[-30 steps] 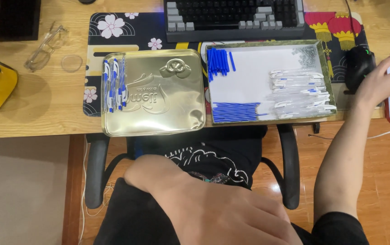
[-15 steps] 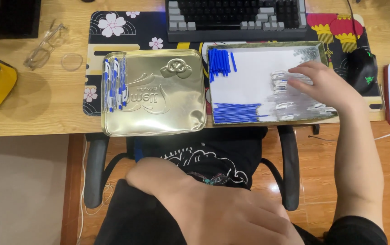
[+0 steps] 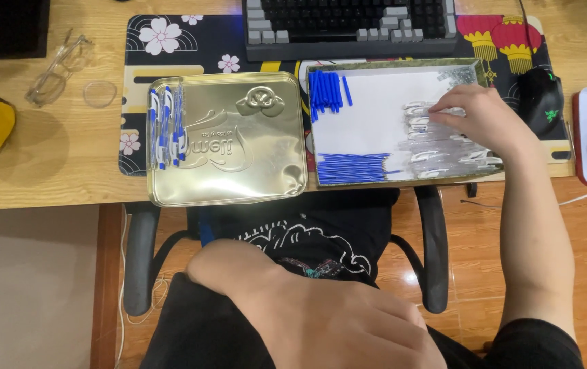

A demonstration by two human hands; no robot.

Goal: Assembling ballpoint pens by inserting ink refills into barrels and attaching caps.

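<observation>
Right hand [image 3: 486, 119]: fingers bent down onto the clear pen barrels [image 3: 444, 140], grip not discernible | barrels piled under the fingertips in the white-lined tray [image 3: 375, 109] | left hand [image 3: 321, 321]: rested on the lap, fingers loosely curled, nothing held.

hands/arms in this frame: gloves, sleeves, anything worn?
No gloves: both the left hand and the right hand are bare, with no rings, watch or wristband in view. The right forearm is uncovered up to a short black sleeve at the frame's bottom edge. The left arm is bare as far as the frame shows.
</observation>
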